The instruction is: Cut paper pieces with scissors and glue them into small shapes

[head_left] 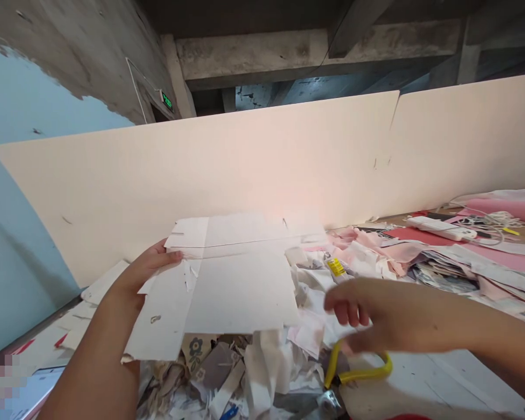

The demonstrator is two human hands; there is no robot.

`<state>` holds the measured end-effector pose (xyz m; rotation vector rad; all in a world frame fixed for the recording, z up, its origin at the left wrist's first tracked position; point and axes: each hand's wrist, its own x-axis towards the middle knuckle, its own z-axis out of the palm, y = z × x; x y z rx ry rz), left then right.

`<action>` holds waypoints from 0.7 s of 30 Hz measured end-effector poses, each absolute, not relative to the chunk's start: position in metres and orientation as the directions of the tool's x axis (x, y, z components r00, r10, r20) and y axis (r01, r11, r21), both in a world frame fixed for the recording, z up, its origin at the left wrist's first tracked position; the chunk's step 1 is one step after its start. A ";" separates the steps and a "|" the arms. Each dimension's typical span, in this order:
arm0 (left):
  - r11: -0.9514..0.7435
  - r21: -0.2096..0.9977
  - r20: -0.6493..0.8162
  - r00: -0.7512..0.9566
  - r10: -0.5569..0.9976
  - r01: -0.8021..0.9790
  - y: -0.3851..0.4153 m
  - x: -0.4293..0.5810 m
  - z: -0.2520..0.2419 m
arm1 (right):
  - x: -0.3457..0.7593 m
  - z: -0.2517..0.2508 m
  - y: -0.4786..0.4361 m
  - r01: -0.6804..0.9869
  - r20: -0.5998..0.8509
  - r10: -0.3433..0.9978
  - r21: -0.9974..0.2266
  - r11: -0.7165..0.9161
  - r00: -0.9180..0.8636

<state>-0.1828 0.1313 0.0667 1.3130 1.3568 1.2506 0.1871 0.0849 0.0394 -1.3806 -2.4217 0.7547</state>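
My left hand (pixel 142 269) grips the left edge of a flat white die-cut cardboard sheet (pixel 238 283) and holds it level over a heap of paper scraps. My right hand (pixel 376 315) hovers to the right of the sheet, blurred, with fingers curled loosely and pointing left. Just below it lies a tool with yellow loop handles (pixel 361 370); I cannot see whether the hand touches it.
A pile of torn paper and cloth scraps (pixel 254 367) covers the table in front. Pink sheets and a white power strip (pixel 441 228) lie at the far right. A tall beige board (pixel 262 157) stands along the back. More white cardboard pieces (pixel 100 286) lie at left.
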 end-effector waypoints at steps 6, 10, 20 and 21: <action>-0.108 0.979 0.091 0.107 0.990 0.173 0.137 -0.165 0.067 | 0.165 0.020 0.111 0.200 0.113 0.933 -0.961 0.189 -0.341; -0.117 0.976 0.091 0.145 0.985 0.182 0.142 -0.168 0.063 | 0.164 0.012 0.117 0.030 0.166 0.940 -0.983 0.183 -0.298; -0.095 0.983 0.065 0.181 0.981 0.159 0.148 -0.170 0.058 | 0.170 0.012 0.121 -0.147 0.194 0.896 -0.978 0.146 -0.399; -0.088 0.985 0.063 0.162 0.985 0.151 0.148 -0.173 0.058 | 0.170 0.012 0.119 -0.171 0.208 0.885 -0.974 0.149 -0.417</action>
